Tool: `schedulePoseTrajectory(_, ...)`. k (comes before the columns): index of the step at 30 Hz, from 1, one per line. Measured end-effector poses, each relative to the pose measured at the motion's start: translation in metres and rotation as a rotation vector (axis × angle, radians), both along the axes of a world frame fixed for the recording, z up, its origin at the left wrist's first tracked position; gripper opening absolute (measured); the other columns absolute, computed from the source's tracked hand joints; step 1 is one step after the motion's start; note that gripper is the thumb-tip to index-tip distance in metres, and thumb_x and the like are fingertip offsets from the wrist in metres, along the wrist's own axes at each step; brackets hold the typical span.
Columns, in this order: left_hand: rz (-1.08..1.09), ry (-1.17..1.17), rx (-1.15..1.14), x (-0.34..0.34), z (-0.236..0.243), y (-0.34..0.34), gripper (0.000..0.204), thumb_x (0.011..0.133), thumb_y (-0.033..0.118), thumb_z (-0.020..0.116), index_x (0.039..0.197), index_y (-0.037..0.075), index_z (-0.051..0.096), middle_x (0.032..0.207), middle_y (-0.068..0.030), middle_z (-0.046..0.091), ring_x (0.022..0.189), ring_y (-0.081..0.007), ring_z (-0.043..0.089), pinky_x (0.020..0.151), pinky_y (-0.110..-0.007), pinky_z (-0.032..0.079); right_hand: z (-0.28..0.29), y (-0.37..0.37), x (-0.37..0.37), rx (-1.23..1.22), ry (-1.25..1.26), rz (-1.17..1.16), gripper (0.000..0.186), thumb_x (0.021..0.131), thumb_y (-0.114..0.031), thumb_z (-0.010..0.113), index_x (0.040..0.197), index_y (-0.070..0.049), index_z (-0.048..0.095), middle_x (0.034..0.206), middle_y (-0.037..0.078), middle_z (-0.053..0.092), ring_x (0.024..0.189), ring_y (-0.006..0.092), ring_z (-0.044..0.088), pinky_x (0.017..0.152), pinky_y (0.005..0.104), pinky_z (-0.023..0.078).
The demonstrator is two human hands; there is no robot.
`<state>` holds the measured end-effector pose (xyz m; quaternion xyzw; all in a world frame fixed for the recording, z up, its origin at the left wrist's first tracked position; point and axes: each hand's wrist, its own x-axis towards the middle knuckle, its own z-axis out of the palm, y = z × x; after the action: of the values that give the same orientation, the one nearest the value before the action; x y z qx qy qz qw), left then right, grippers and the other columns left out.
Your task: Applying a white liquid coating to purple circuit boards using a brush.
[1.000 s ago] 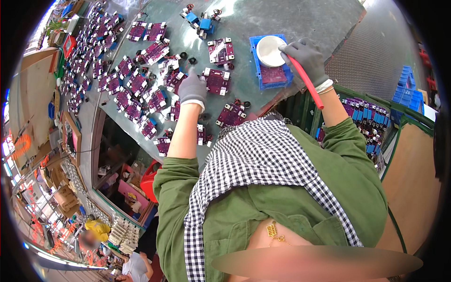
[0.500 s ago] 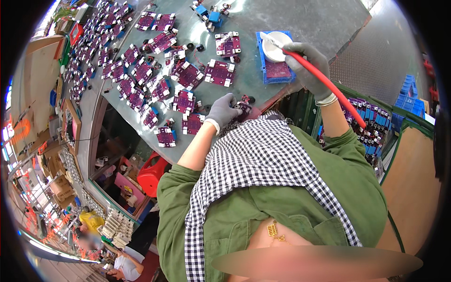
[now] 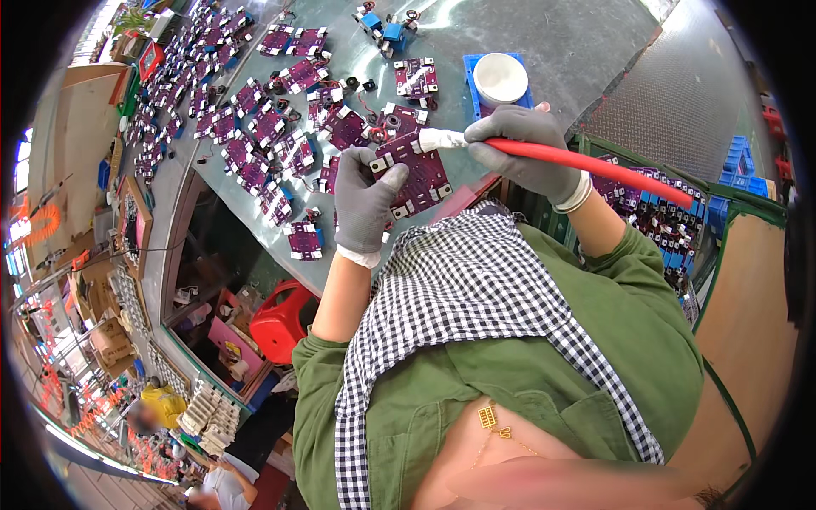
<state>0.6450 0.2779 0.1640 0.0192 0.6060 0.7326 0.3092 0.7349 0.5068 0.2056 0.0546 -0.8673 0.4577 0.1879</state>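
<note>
A purple circuit board (image 3: 422, 187) with white connectors is tilted up above the table's near edge, its left side gripped in my gloved left hand (image 3: 365, 204). In my gloved right hand (image 3: 525, 149) is a long red-handled brush (image 3: 616, 174). The brush's whitish end meets the board's upper corner, touching it or just over it. Behind my right hand a white cup (image 3: 500, 78) stands on a blue tray (image 3: 471, 104), which the hand partly covers.
Many purple boards (image 3: 268, 126) with wires and blue parts cover the table's left side. Several blue parts (image 3: 391, 34) lie at the far edge. At the right is a crate of boards (image 3: 671, 217); a red stool (image 3: 279, 327) stands lower left. People are at lower left.
My left hand has lifted the board from the table's near edge. My right hand has brought the brush from the cup down and left to the board's corner.
</note>
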Motion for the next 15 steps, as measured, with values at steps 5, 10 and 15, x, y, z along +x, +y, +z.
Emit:
schedulePoseTrajectory(5, 0.091, -0.019, 0.038, -0.001, -0.002, -0.005, 0.030, 0.083, 0.000, 0.072, 0.101, 0.007, 0.050, 0.089, 0.0009, 0.055, 0.079, -0.0076, 0.055, 0.073, -0.024, 0.049, 0.010, 0.003, 0.006, -0.061, -0.095, -0.051, 0.009, 0.078, -0.005, 0.072, 0.087, -0.005, 0.068, 0.079, 0.005, 0.069, 0.070, 0.0145, 0.066, 0.065, 0.0269, 0.052)
schedulePoseTrajectory(10, 0.104, -0.033, 0.029, -0.008, -0.002, -0.005, 0.029, 0.083, 0.001, 0.071, 0.102, 0.006, 0.050, 0.090, -0.0005, 0.057, 0.079, -0.0088, 0.057, 0.074, -0.025, 0.051, 0.011, -0.003, 0.012, -0.222, -0.190, 0.163, 0.012, 0.074, 0.000, 0.073, 0.081, -0.006, 0.066, 0.072, 0.003, 0.065, 0.063, 0.0115, 0.058, 0.060, 0.0251, 0.045)
schedulePoseTrajectory(15, 0.095, -0.087, 0.151, -0.008, 0.000, -0.001, 0.036, 0.084, 0.001, 0.071, 0.112, 0.005, 0.049, 0.099, -0.0044, 0.061, 0.087, -0.0135, 0.064, 0.079, -0.030, 0.057, 0.004, 0.013, 0.015, 0.023, -0.091, 0.188, 0.011, 0.078, -0.005, 0.074, 0.086, -0.005, 0.067, 0.074, 0.006, 0.065, 0.069, 0.0195, 0.063, 0.065, 0.0309, 0.050)
